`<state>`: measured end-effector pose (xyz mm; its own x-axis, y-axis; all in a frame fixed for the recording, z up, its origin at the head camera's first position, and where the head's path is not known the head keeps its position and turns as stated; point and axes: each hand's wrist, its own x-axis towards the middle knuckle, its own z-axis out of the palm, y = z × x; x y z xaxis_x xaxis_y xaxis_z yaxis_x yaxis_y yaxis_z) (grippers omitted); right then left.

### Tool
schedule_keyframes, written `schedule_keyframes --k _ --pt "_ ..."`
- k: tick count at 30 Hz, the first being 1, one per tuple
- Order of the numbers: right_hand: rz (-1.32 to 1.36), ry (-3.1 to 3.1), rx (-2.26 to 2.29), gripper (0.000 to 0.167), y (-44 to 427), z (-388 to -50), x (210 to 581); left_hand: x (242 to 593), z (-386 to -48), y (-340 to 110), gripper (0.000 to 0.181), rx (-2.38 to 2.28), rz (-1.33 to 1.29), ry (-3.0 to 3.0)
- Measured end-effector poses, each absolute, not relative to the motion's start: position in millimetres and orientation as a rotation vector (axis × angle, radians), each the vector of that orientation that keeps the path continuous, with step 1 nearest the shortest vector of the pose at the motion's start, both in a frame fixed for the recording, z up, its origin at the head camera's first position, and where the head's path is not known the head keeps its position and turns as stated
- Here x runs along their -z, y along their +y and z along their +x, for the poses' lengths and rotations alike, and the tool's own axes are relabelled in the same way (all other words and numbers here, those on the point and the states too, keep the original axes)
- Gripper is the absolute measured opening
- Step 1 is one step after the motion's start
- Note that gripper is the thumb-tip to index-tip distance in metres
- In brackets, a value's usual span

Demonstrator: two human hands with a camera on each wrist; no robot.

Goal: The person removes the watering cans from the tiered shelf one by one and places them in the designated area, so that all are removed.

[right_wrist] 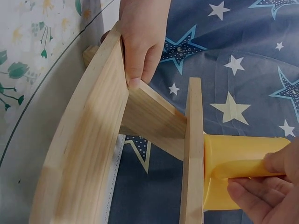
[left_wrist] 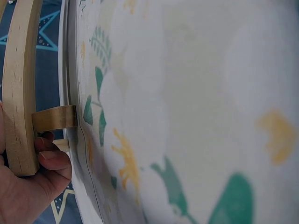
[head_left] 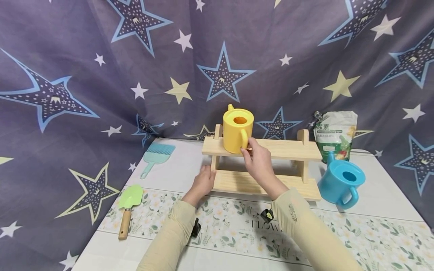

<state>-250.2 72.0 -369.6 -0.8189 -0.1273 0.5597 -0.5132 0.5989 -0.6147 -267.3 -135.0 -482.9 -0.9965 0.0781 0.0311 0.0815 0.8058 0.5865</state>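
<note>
A yellow watering can (head_left: 233, 131) stands upright on the left part of the top board of a two-tier wooden shelf (head_left: 285, 149), its spout toward the back. My right hand (head_left: 260, 162) holds the can by its handle; thumb and fingers close about that handle in the right wrist view, where the can (right_wrist: 222, 154) meets the upper board. At the shelf's left end, my left hand (head_left: 204, 179) grips the lower board. The left wrist view shows this hand (left_wrist: 35, 189) with its fingers curled round the board's edge (left_wrist: 19, 93).
Right of the shelf stands a blue watering can (head_left: 340, 182), with a white and green printed bag (head_left: 335, 131) behind it. On the left lie a teal brush-like tool (head_left: 157, 153) and a green trowel (head_left: 125, 222) with a wooden handle. A star-patterned curtain (head_left: 261, 34) hangs behind the table.
</note>
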Motion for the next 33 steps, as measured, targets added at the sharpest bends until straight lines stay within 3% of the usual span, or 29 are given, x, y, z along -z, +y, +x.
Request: schedule_keyframes --k 33 --pt "0.482 -2.284 -1.092 0.029 127 -215 357 482 -267 -134 0.04 0.983 -0.127 -2.984"
